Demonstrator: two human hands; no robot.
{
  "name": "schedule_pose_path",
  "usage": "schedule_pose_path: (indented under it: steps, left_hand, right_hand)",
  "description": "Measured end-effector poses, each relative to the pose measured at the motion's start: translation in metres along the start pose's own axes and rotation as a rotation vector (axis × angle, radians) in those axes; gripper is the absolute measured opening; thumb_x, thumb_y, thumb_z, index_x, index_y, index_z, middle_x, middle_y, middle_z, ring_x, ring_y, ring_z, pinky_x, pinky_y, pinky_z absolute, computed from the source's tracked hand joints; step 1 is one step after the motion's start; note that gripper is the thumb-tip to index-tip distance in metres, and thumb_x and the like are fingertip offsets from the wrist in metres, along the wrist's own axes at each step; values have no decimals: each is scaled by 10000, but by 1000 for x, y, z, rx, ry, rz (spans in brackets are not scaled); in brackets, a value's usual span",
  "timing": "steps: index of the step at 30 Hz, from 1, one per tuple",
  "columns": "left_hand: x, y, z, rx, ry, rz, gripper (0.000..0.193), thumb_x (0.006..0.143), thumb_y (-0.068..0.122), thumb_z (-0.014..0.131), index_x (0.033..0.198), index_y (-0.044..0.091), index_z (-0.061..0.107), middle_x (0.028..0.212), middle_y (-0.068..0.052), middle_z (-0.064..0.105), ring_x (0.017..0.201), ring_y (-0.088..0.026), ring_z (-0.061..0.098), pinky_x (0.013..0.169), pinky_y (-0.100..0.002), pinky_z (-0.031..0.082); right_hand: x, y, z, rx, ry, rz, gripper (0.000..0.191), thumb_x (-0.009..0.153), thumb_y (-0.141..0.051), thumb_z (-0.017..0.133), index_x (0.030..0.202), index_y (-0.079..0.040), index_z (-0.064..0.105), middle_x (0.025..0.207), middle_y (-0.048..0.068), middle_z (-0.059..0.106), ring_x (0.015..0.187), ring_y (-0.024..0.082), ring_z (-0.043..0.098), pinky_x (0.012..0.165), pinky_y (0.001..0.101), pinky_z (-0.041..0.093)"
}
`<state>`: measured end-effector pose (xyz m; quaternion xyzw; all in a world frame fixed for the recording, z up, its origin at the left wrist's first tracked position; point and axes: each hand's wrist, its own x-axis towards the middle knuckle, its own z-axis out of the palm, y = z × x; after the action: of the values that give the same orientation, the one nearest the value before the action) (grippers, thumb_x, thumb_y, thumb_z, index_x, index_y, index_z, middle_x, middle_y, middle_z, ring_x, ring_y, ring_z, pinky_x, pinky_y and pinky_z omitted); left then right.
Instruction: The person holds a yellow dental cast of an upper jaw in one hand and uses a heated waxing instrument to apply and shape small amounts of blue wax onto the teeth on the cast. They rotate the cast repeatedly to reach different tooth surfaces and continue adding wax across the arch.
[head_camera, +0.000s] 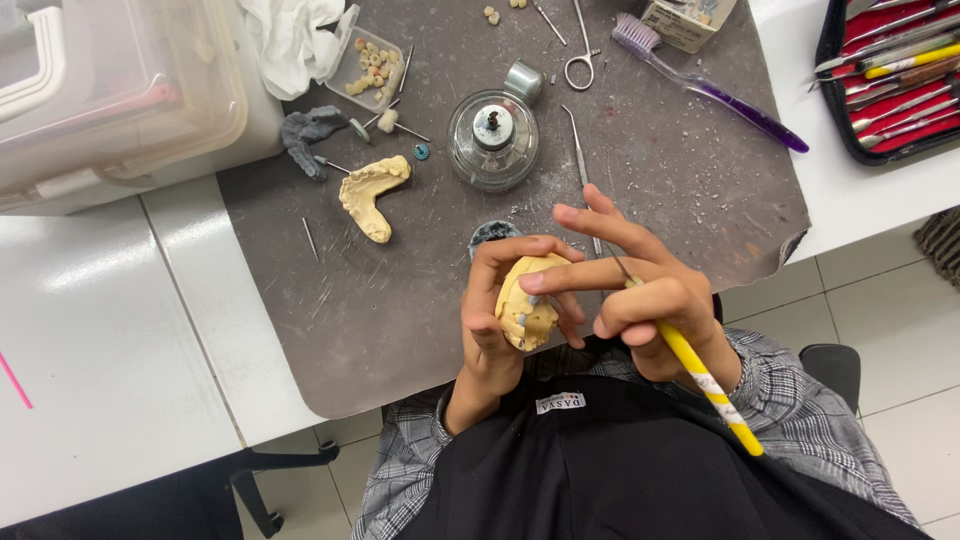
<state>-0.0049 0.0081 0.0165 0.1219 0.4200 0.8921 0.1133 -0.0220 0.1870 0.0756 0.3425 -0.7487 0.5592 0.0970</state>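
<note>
Above the near edge of the grey mat (400, 330) on the counter (100, 330), the left hand (495, 310) is gripping a yellow dental cast (527, 308), fingers curled around it; the right hand (640, 290) is pinching a yellow-handled instrument (710, 385), its index finger lying across the top of the cast; farther back on the mat, a second cast (372, 195) is lying just left of a glass burner (493, 138); a purple toothbrush (710, 85) is resting well apart to the right.

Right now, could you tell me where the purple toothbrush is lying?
In the head view the purple toothbrush lies diagonally on the grey mat, upper right, between the small cardboard box and the red instrument case.
</note>
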Motion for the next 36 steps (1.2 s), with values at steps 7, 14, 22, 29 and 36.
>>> schedule_pose_path:
  steps: [7, 14, 22, 29, 36]
  left_hand:
    - [-3, 12, -2, -143, -35, -237, 966, 922, 841, 337, 1370, -13, 399, 1216, -298, 601, 964, -367, 737, 636, -406, 650]
    - [9, 10, -5, -419, -62, -385, 960, 974, 796, 196, 1337, -54, 455, 1151, -332, 614, 756, -361, 736, 452, -350, 578]
    - [16, 9, 5, -358, -131, -390, 882, 1061, 730, 143, 1341, -38, 474, 1241, -396, 641, 591, -207, 681, 365, -209, 425]
    - [17, 1, 19, -8, -158, -209, 860, 1032, 760, 294, 1396, -7, 433, 1301, -265, 629, 810, -173, 666, 663, -262, 532]
    - [13, -30, 14, 694, -88, 265, 964, 920, 804, 558, 1504, 60, 371, 1305, -102, 539, 1102, -175, 637, 983, -289, 554]
  right_hand:
    - [5, 9, 6, -26, 41, 102, 357, 1144, -458, 362, 1072, -116, 436, 1214, 212, 729, 1371, 422, 585, 1291, 635, 300]
    - [-17, 24, 0, 202, 436, 156, 465, 1158, -527, 407, 1095, -67, 447, 975, 127, 598, 908, 195, 637, 1041, 474, 555]
    - [-36, 25, -18, 141, 471, 159, 211, 1199, -219, 487, 1133, -20, 510, 1061, 169, 617, 999, 228, 668, 1028, 438, 583]
    - [-48, 19, -14, 165, 447, 129, 184, 1113, -159, 572, 1188, -24, 474, 1150, 218, 695, 1044, 274, 731, 1004, 414, 620]
    - [-57, 24, -10, 310, 563, 38, 222, 1081, -227, 690, 1138, -51, 568, 962, 153, 734, 917, 236, 756, 962, 419, 651]
